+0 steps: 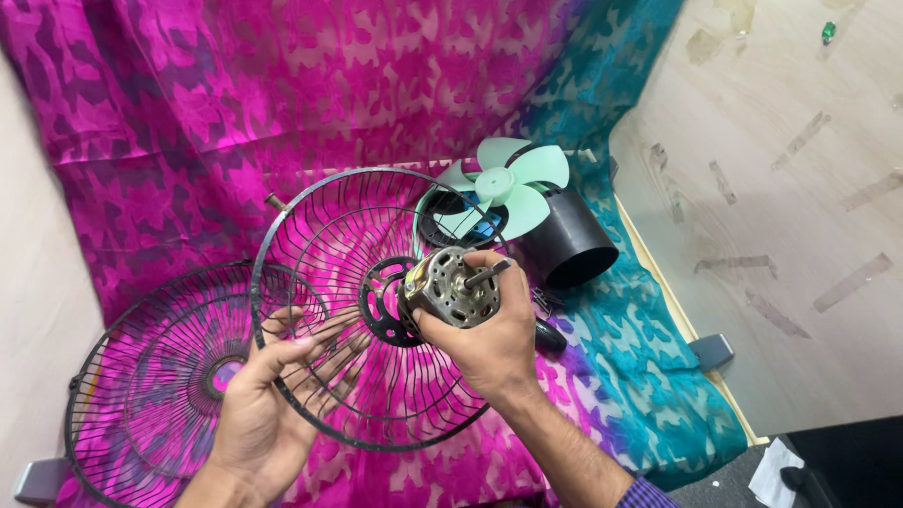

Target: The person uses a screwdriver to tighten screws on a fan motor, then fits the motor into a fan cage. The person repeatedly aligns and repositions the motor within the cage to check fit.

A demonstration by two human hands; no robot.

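Motor (451,290) sits in the right hand (489,343), held above the cloth (188,122) near the middle of the view. Its long axis follows its shaft (487,274), a dark steel rod that sticks out of the front end and points up and to the right, tilted toward the camera. The back end faces down and left, against the hub of the rear guard (376,306). The body is a short, stubby drum of dull silver metal with vent slots in the end plate, a brass-coloured band of laminations round its side, and black parts at its rear. The right hand's fingers curl round the drum from below and from the right, pinching it, with the thumb under the body and a fingertip up beside the shaft.

The rear guard is a round black wire cage standing nearly on edge, with a black perforated hub plate at its centre just behind the motor. The left hand (273,395) lies behind the guard's lower left wires, palm up and fingers spread and straight, touching the cage from behind rather than gripping it.

A second guard (150,386), also black wire, lies flat on the cloth to the left, overlapped by the first. Beyond the motor, a pale green blade (503,188) with several paddles rests on a black housing (569,245), which lies on its side on the teal part of the cloth.
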